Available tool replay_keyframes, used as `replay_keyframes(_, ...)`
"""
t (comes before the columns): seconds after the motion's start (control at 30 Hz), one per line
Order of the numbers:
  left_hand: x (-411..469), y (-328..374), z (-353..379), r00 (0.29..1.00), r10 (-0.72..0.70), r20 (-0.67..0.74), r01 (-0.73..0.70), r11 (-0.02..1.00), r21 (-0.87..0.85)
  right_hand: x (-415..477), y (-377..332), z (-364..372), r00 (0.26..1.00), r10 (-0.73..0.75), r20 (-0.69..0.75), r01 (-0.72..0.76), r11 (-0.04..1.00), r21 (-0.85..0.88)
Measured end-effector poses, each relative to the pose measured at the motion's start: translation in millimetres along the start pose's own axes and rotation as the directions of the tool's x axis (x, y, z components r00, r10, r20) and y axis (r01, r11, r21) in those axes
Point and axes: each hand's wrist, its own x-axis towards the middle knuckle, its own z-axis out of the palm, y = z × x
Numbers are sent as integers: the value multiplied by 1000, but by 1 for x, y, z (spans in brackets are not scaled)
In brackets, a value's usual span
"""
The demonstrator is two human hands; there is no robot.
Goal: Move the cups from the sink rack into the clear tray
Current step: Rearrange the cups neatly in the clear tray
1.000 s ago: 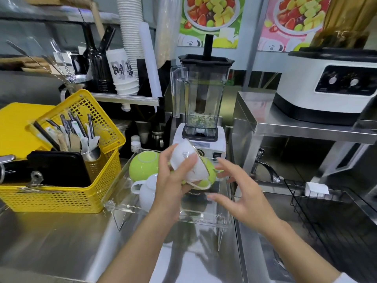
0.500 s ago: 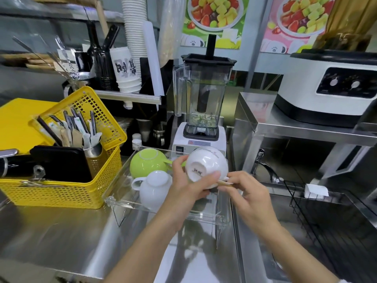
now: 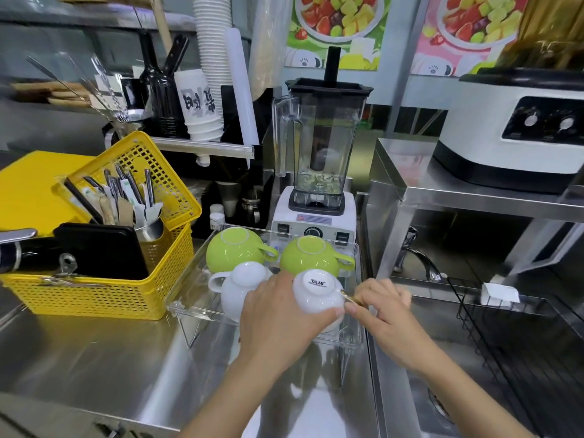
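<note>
The clear tray [image 3: 189, 306] stands on wire legs on the steel counter. Upside down in it are two green cups [image 3: 234, 248] [image 3: 311, 256] at the back and a white cup [image 3: 238, 284] at the front left. My left hand [image 3: 278, 314] grips a second white cup [image 3: 317, 292], upside down, at the tray's front right. My right hand [image 3: 384, 306] touches that cup's right side, fingers pinched at its gold-edged handle. The black wire sink rack [image 3: 505, 336] to the right shows no cups.
A yellow basket [image 3: 104, 289] with cutlery and a black tray sits left of the clear tray. A blender [image 3: 316, 172] stands right behind it. The faucet [image 3: 417, 260] and sink lie to the right, under a steel shelf carrying a white appliance [image 3: 518, 131].
My left hand has turned the white cup upside down and lowered it from above the tray into the front right corner. My right hand has closed in on its handle.
</note>
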Motion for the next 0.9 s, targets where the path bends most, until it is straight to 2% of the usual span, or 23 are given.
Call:
replay_keyframes(0.1, 2, -6, 8, 995, 70, -67, -60, 988, 143, 0, 3, 4, 1000, 14, 15, -13, 998, -54)
replay_keyframes(0.33, 5, -16, 25, 988, 113, -105, -83, 963, 257, 0, 6, 11, 995, 76, 66, -69, 992, -106)
replay_keyframes(0.5, 5, -18, 30, 966, 177, -186, -116, 947, 301, 1, 4, 10, 986, 136, 94, -131, 989, -64)
replay_keyframes(0.67, 6, -22, 37, 956, 227, -183, -146, 917, 372, 0, 1, 8, 983, 178, 54, -180, 983, 35)
replay_keyframes(0.9, 6, -23, 35, 943, 255, -215, -164, 915, 368, 1, -1, 5, 980, 186, 70, -193, 974, 115)
